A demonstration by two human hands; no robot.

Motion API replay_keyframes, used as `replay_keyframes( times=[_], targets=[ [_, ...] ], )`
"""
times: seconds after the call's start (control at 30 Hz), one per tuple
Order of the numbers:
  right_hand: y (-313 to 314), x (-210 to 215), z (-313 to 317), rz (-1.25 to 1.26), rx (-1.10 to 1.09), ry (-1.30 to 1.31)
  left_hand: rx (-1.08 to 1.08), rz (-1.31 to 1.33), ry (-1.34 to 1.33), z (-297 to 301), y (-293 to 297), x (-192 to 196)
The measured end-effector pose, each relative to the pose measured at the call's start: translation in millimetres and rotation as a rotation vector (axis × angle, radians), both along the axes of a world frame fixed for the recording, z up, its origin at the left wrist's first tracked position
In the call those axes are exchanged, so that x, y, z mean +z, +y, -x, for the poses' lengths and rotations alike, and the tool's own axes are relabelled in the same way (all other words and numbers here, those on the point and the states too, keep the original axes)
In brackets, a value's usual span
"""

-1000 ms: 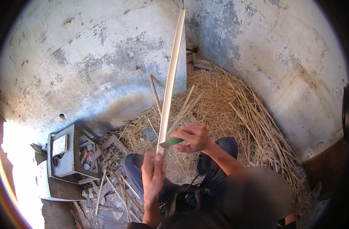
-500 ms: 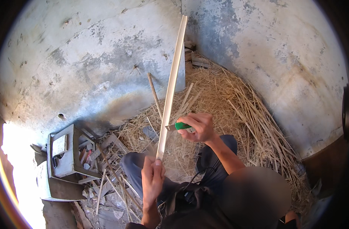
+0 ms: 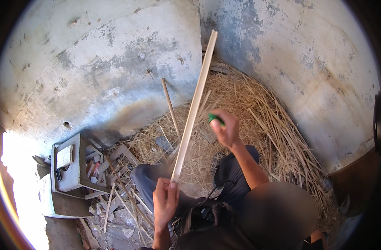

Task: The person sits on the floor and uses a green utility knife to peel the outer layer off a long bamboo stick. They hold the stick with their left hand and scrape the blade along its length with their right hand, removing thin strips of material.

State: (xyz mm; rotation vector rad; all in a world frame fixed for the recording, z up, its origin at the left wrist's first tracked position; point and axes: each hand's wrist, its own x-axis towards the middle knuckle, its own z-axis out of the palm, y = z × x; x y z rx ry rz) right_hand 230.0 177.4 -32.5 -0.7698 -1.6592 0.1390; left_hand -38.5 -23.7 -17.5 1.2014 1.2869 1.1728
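A long, pale strip with a hollow channel, like split bamboo [image 3: 194, 108], slants up and away from me. My left hand [image 3: 165, 202] is closed around its near end, thumb on top. To the right of the strip, my right hand [image 3: 227, 130] grips a green-handled tool [image 3: 216, 120], held apart from the strip. The tool's metal blade is smeared by motion now.
Dry shavings and fibres [image 3: 236, 96] cover the floor ahead, with thin strips piled along the right wall. An old wooden frame [image 3: 78, 166] holding scraps stands at left. A stick [image 3: 169, 104] leans by the far wall. My bent knees [image 3: 151, 179] are below the work.
My right hand has lifted the tool off the strip, moving it right and slightly away from me. The strip's far end has swung right and dropped slightly; my left hand keeps its grip.
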Motion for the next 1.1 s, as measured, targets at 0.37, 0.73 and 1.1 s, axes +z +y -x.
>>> replay_keyframes(
  times=[0.37, 0.73, 1.1],
  targets=[
    [-41.6, -8.9, 54.8, -0.155, 0.226, -0.222, 0.092, -0.181, -0.023, -16.7, 30.4, 10.5],
    [-43.0, 0.1, 50.7, -0.207, 0.166, -0.251, -0.004, -0.1, -0.157, -16.5, 30.3, 12.7],
    [-43.9, 2.7, 48.7, -0.23, 0.123, -0.276, -0.032, -0.023, -0.226, -13.7, 26.7, 13.1]
  ],
)
